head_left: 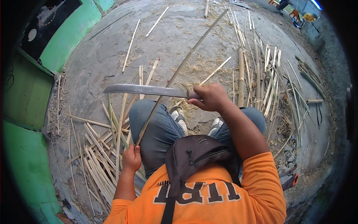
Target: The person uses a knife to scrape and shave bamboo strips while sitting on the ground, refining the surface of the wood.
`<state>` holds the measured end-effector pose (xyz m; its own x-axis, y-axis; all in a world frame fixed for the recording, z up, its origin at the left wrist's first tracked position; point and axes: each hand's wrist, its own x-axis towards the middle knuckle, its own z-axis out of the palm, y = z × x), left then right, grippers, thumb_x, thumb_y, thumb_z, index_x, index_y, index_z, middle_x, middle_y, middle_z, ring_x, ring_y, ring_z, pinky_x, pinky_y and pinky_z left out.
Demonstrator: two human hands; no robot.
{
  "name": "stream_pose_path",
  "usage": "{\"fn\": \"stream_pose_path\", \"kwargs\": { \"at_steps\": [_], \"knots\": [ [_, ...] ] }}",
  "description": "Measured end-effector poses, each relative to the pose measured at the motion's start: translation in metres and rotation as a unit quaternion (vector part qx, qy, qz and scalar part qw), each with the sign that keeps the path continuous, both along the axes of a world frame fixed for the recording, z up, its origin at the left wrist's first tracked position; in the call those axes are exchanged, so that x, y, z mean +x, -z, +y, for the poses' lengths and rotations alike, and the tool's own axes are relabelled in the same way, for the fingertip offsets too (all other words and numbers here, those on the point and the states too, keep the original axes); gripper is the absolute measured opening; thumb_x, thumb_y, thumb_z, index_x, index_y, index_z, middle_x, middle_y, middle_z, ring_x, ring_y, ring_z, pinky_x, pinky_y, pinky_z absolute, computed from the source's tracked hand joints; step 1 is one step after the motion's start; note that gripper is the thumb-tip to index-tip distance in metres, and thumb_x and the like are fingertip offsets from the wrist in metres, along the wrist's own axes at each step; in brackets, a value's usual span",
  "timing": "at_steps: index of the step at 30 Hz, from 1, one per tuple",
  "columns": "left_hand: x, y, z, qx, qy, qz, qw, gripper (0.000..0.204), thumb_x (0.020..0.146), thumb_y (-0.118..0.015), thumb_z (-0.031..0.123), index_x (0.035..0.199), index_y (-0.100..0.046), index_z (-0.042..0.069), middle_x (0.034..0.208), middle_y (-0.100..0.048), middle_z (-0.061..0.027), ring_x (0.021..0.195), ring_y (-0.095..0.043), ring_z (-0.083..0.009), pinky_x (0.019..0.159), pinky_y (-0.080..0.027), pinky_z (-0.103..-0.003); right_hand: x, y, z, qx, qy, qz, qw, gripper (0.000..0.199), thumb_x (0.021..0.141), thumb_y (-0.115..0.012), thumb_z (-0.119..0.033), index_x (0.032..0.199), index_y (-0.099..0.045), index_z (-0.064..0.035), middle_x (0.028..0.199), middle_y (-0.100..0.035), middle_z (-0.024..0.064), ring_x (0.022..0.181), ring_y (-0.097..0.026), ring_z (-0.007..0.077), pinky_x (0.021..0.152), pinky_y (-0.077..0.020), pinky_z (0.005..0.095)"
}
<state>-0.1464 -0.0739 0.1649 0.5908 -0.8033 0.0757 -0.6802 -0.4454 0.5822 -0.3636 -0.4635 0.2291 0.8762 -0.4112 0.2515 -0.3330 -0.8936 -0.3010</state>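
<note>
My right hand [210,98] is closed round the handle of a machete. Its long, broad blade [143,89] points left, roughly level above my knees. In my closed left hand [131,158], beside my left thigh, is the near end of a long, thin bamboo strip [190,54]. From there the strip slants up and away to the right. The blade crosses the strip in front of my left knee; whether they touch, I cannot tell.
A heap of split bamboo strips [99,168] lies at my left. Bamboo poles [241,78] and more strips lie on the right. Shavings [182,69] litter the concrete ahead. A green wall [26,160] bounds the left. A saw-like tool with an orange part [290,182] lies near my right elbow.
</note>
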Motion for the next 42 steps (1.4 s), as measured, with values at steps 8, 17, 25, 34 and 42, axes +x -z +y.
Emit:
{"fn": "stream_pose_path", "kwargs": {
  "at_steps": [8, 17, 25, 34, 42],
  "knots": [
    [0.005, 0.007, -0.004, -0.021, 0.017, 0.015, 1.0, 0.051, 0.111, -0.046, 0.043, 0.086, -0.056, -0.001, 0.076, -0.06, -0.0288, 0.076, -0.059, -0.0548, 0.065, -0.045, -0.057, -0.038, -0.031, -0.089, 0.004, 0.143, -0.029, 0.989, 0.055, 0.097, -0.06, -0.066, 0.091, -0.067, -0.0111, 0.077, -0.071, 0.0146, 0.074, -0.071, 0.0391, 0.067, -0.0555, 0.0479],
    [0.01, 0.011, 0.001, -0.024, 0.034, 0.015, 0.999, 0.051, 0.11, -0.045, 0.042, 0.083, -0.055, -0.001, 0.074, -0.058, -0.0286, 0.074, -0.056, -0.0555, 0.064, -0.042, -0.059, -0.018, -0.024, -0.032, -0.049, -0.003, 0.056, 0.997, 0.055, 0.097, -0.06, -0.067, 0.093, -0.065, -0.012, 0.077, -0.07, 0.0141, 0.069, -0.07, 0.0396, 0.061, -0.0536, 0.0497],
    [0.005, 0.012, -0.001, -0.021, 0.02, 0.009, 1.0, 0.048, 0.108, -0.049, 0.041, 0.084, -0.056, 0.0, 0.075, -0.061, -0.0277, 0.075, -0.06, -0.0548, 0.064, -0.045, -0.059, -0.042, -0.057, -0.135, -0.027, 0.176, -0.041, 0.983, 0.054, 0.098, -0.059, -0.063, 0.094, -0.067, -0.0091, 0.082, -0.072, 0.0183, 0.08, -0.071, 0.0426, 0.071, -0.0548, 0.0512],
    [0.012, 0.006, -0.002, 0.021, 0.018, -0.018, 0.999, 0.051, 0.109, -0.048, 0.044, 0.084, -0.055, 0.001, 0.073, -0.06, -0.0284, 0.076, -0.06, -0.0557, 0.064, -0.045, -0.06, -0.04, -0.027, -0.116, -0.01, 0.089, -0.002, 0.996, 0.056, 0.097, -0.06, -0.064, 0.089, -0.064, -0.0094, 0.078, -0.069, 0.0181, 0.077, -0.07, 0.0431, 0.068, -0.0535, 0.0527],
    [0.015, 0.008, -0.003, -0.002, 0.031, 0.007, 1.0, 0.052, 0.108, -0.048, 0.044, 0.082, -0.053, 0.0, 0.074, -0.059, -0.0296, 0.075, -0.058, -0.0568, 0.063, -0.044, -0.06, -0.042, -0.042, -0.142, -0.008, 0.137, -0.043, 0.99, 0.054, 0.098, -0.06, -0.063, 0.09, -0.066, -0.0101, 0.079, -0.071, 0.0168, 0.078, -0.071, 0.0398, 0.069, -0.054, 0.0508]
  ]
}}
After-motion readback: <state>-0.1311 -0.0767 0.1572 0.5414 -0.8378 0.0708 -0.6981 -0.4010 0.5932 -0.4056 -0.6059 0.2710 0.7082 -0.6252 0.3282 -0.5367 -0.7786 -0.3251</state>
